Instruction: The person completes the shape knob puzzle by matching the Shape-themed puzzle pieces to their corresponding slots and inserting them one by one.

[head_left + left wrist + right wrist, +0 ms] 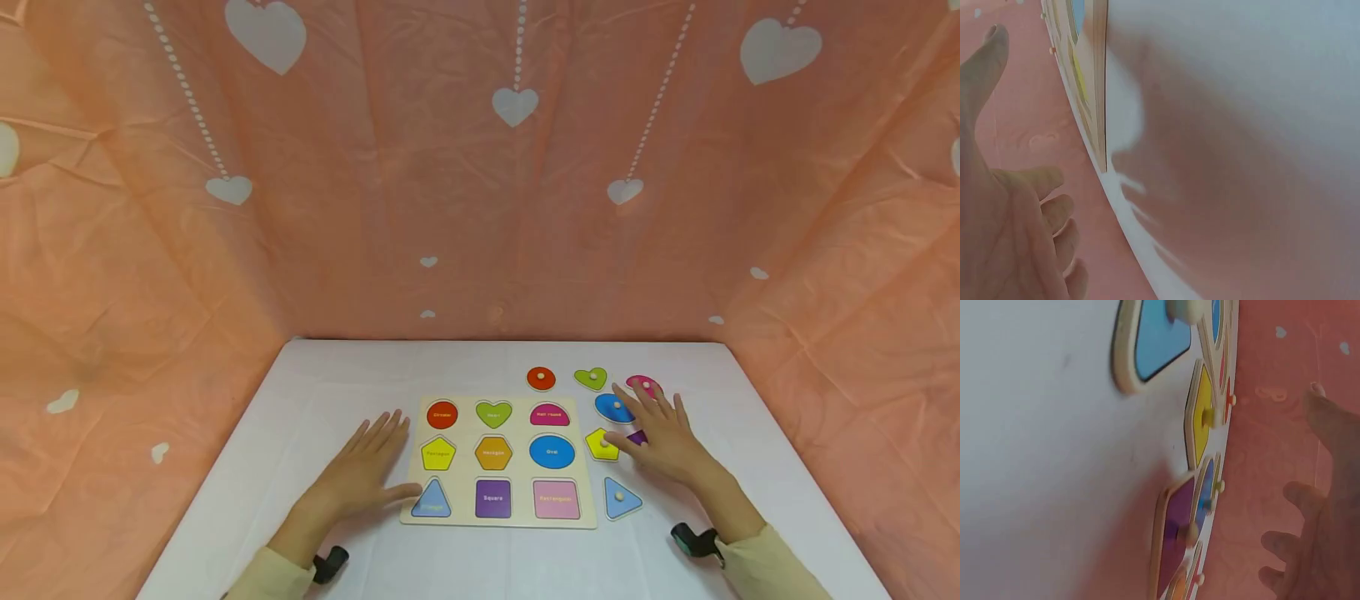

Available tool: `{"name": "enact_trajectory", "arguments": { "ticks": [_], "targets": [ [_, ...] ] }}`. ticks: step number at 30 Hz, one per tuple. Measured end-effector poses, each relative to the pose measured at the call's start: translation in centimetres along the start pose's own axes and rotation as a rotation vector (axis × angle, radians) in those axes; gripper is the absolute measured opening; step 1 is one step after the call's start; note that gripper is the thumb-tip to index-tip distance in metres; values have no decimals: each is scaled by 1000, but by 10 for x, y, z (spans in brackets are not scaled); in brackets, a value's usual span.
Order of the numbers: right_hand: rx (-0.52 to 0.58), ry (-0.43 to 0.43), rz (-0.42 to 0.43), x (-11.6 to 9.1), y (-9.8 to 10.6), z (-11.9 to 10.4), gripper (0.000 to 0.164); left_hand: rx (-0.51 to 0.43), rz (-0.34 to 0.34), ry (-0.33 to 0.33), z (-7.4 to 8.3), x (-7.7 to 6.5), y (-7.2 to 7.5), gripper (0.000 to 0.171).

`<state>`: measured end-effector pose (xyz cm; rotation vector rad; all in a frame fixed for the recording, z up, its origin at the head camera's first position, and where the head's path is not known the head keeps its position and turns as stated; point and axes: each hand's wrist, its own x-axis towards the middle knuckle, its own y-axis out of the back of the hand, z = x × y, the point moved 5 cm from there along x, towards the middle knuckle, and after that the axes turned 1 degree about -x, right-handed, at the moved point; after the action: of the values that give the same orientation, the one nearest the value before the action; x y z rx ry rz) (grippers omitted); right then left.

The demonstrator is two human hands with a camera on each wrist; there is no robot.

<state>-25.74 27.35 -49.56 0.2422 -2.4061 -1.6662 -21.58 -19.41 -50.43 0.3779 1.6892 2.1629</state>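
A shape puzzle board (462, 500) lies flat, with coloured, labelled shapes on it. My left hand (360, 473) is held over the table at the board's left side, fingers spread; its thumb overlaps the board's edge by the light blue triangle shape. Nothing is in it. Above the loose knobbed pieces on the right hovers my right hand (663, 437), fingers spread and holding nothing. Around it are a yellow pentagon (597, 448), a blue oval (609, 409), a pink half-round (637, 381) and a light blue triangle (617, 505). Beneath it, a purple square (1175, 509) is partly hidden in the head view.
Behind the board sit a red circle piece (535, 384) and a green heart piece (585, 377). An orange piece (1177, 589) shows beside the purple square. The white table (337, 371) is backed by a peach curtain (465, 208) with white hearts.
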Motion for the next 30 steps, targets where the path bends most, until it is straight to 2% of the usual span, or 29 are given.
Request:
{"name": "enact_trajectory", "arguments": {
  "ticks": [8,17,30],
  "targets": [
    [-24,30,-16,13,-9,-8,91,-5,-59,23,8,2,-8,115],
    [-26,46,-42,27,-14,-21,92,-30,-95,34,13,0,-13,122],
    [-29,128,-44,48,-23,-35,94,-56,-100,19,16,-1,-20,128]
  ]
}}
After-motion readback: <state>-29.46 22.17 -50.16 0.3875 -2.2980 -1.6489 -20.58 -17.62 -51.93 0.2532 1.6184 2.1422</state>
